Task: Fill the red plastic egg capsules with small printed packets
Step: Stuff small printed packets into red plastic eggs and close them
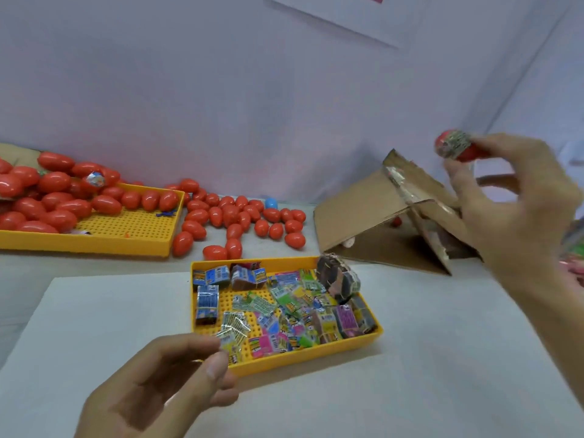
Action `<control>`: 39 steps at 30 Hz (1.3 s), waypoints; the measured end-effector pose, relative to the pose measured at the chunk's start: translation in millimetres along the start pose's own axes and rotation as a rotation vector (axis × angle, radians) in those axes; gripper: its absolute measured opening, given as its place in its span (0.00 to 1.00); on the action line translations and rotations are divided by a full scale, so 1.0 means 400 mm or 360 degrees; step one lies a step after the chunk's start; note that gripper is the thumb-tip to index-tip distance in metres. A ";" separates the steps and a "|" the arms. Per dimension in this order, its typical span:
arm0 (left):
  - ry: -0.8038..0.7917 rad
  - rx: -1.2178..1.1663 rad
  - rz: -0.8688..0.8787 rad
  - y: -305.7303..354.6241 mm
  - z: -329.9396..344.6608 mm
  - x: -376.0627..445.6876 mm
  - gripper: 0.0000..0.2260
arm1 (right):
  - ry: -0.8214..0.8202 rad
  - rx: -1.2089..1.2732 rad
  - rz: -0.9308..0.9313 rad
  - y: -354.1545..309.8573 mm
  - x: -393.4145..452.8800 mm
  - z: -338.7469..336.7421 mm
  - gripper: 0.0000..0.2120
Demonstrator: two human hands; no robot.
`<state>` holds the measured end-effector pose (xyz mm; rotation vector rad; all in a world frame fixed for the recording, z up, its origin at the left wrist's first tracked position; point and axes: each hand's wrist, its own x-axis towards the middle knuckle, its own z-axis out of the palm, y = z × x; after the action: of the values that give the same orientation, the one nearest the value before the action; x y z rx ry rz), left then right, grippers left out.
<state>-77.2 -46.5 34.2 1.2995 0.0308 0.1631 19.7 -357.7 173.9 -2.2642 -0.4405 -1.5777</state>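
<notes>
Eggs of red plastic [240, 221] are scattered loose on the table [426, 358] at the far side, and more are heaped in a yellow tray [132, 235] to the left. One blue egg [270, 203] is seen among the loose ones. A second, nearer yellow tray [316, 350] holds the small printed packets [284, 311].

The right hand [518, 200] is raised above an open cardboard box [379, 216], with one red egg [455, 150] pinched between fingertips and thumb; printed wrapping shows on it. The left hand [164, 384] is held low near the packet tray, thumb and forefinger closed on a shiny packet [226, 338].

The eggs are judged light, hard and smooth, so likely to slip or roll; a grip across the widest part is advised. The packets look thin, soft and crinkly, best taken by an edge with two fingertips.
</notes>
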 end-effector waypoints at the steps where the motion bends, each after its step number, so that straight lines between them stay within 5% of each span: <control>1: -0.0052 -0.0013 -0.0062 -0.002 0.001 -0.002 0.06 | -0.0089 -0.0121 0.0222 0.048 0.039 -0.001 0.12; 3: -0.0073 0.0000 -0.0154 0.001 0.005 -0.006 0.08 | -0.0248 -0.0217 0.0876 0.130 0.082 -0.011 0.15; 5: -0.0079 0.0011 -0.0215 0.009 0.009 -0.003 0.09 | -0.0025 0.0196 0.1403 0.141 0.091 -0.012 0.09; 9: -0.0058 -0.0009 -0.0381 -0.007 0.007 0.014 0.08 | 0.0244 0.0982 0.1691 -0.018 0.012 0.011 0.08; 11: -0.0010 0.0011 -0.0229 0.000 0.006 0.010 0.03 | 0.0038 0.1411 0.1682 -0.123 -0.081 0.040 0.07; 16: 0.0023 0.0026 0.0023 0.008 -0.009 0.006 0.09 | -0.0713 0.2047 0.1703 -0.351 -0.288 0.123 0.05; 19: -0.0003 0.0149 0.0118 0.017 -0.043 0.027 0.09 | -0.1010 0.2167 0.1707 -0.409 -0.349 0.151 0.09; 24: 0.0324 0.0075 0.0104 0.049 -0.119 0.170 0.05 | -0.1255 0.2045 0.1578 -0.415 -0.406 0.150 0.06; 30: 0.0406 0.1589 0.0449 0.068 -0.179 0.508 0.11 | -0.1387 0.2030 0.1542 -0.414 -0.423 0.158 0.06; 33: 0.0287 0.2312 0.0319 0.044 -0.203 0.625 0.14 | -0.1450 0.2038 0.1533 -0.408 -0.422 0.157 0.05; 39: 0.0269 0.2668 0.0501 0.010 -0.228 0.667 0.09 | -0.1486 0.2018 0.1470 -0.397 -0.422 0.160 0.05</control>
<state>175.7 78.2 31.9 2.9596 0.1227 0.5875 -53.2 -196.7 11.0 -1.5135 -0.3357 0.3050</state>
